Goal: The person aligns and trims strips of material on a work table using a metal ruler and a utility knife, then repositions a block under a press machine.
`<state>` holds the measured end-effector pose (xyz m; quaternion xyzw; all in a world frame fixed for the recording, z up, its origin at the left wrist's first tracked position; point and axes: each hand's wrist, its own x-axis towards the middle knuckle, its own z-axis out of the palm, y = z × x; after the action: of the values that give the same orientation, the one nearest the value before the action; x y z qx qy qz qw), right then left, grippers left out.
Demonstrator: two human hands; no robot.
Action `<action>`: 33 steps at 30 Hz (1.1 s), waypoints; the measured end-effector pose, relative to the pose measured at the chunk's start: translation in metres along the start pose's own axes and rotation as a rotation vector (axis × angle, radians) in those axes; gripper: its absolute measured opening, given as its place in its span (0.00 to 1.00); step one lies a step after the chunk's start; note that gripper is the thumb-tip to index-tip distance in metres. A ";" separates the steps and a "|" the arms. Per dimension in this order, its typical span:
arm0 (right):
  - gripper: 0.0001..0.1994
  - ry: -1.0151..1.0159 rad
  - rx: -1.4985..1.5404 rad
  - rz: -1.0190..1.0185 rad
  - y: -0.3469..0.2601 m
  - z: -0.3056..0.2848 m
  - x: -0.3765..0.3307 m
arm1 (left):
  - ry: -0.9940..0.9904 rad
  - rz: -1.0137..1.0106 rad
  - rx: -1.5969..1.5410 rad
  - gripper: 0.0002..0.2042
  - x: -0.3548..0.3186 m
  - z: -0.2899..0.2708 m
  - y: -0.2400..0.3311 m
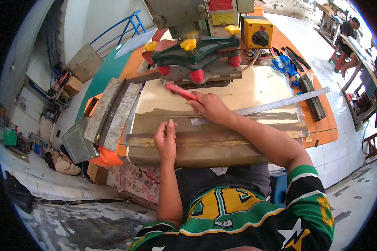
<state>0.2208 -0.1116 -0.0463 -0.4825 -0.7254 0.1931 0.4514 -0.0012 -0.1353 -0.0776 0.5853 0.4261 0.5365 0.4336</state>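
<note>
My right hand (211, 106) is closed around a red utility knife (181, 91); its far end points left, just below the machine's red feet. Nearer to me, my left hand (166, 140) is closed over the sheet, thumb upright against curled fingers; whether anything small is between them is hidden. Beneath both hands lies a cream sheet (255, 85) with a brown-grey band along its near part. A long steel ruler (280, 103) slants across the sheet's right side, passing by my right forearm. A long brown-grey flat bar (222, 139) lies across the near edge.
A green press head (205, 54) with yellow knobs and a yellow control box (257, 32) stands at the back. Metal bars (107, 111) lie at left, another metal bar (312, 97) at right beside blue plastic (283, 65). Another person (349, 39) sits far right.
</note>
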 end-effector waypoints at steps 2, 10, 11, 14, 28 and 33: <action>0.14 0.041 -0.144 -0.292 -0.008 -0.007 0.002 | 0.045 0.033 0.044 0.12 -0.001 0.003 -0.004; 0.14 -0.067 0.129 0.324 -0.001 -0.009 0.003 | 0.001 -0.013 0.021 0.13 -0.001 0.003 0.003; 0.15 -0.021 0.076 0.208 -0.001 -0.007 0.002 | -0.004 0.004 0.018 0.13 0.000 0.003 0.007; 0.16 0.046 -0.025 0.043 -0.004 -0.003 -0.003 | -0.002 0.009 0.008 0.14 -0.001 0.005 0.008; 0.15 -0.277 0.564 0.077 -0.033 -0.004 -0.017 | 0.040 0.150 -0.208 0.19 0.025 0.033 0.065; 0.20 -0.415 0.918 0.101 -0.029 0.000 -0.018 | -0.096 0.164 -0.168 0.18 0.025 0.041 0.060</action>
<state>0.2079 -0.1408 -0.0343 -0.2202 -0.6158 0.6057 0.4532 0.0431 -0.1284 -0.0153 0.6048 0.3091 0.5755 0.4555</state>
